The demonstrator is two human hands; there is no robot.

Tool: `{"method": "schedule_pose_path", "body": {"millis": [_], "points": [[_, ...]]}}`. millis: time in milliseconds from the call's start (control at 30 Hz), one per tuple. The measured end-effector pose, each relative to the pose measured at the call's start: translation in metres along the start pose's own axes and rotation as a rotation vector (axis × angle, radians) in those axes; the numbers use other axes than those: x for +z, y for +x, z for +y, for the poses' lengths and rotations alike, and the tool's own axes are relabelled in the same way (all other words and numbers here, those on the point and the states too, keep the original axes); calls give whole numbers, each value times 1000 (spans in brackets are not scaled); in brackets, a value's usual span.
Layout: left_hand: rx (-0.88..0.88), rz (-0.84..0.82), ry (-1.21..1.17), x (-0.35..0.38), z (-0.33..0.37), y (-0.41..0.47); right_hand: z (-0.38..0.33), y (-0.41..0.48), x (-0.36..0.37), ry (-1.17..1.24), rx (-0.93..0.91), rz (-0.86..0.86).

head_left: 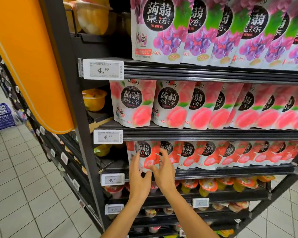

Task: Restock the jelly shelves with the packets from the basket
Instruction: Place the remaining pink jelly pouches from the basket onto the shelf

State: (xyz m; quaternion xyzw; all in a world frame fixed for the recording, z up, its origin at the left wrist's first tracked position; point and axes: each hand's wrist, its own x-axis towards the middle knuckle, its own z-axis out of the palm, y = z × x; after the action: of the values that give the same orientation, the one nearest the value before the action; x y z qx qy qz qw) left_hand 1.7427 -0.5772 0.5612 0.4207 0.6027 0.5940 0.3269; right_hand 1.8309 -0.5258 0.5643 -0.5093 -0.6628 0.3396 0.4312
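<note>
Both hands are at the third shelf (230, 172), on the front-left strawberry jelly packet (147, 152), which stands upright at the row's left end. The left hand (139, 177) is open, its straight fingers against the packet's left edge and its thumb out. The right hand (164, 172) is open with fingers spread and loosely bent over the packet's right side, thumb touching its lower front; neither hand is clamped round it. Peach jelly packets (132, 103) are one shelf up, with grape jelly packets (158, 30) above them. The blue basket (0, 115) sits on the floor far left, well apart. Jelly cups (208, 185) are on the shelf below.
</note>
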Motion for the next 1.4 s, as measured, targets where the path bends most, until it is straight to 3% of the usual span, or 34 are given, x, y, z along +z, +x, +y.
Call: {"method": "schedule_pose_path", "body": {"millis": [333,833,1100,1300,1400], "points": [[3,-34,120,3,-3,-4,11,-7,6,171,16,22],[-8,-21,221,15,-3,-9,24,4,-2,-237,221,103],[18,-3,249,14,-3,-6,28,3,-6,-180,253,145],[6,22,280,12,-4,-6,28,-2,-30,-66,296,448],[-3,6,279,14,-5,-7,33,0,-44,-55,350,418]]}}
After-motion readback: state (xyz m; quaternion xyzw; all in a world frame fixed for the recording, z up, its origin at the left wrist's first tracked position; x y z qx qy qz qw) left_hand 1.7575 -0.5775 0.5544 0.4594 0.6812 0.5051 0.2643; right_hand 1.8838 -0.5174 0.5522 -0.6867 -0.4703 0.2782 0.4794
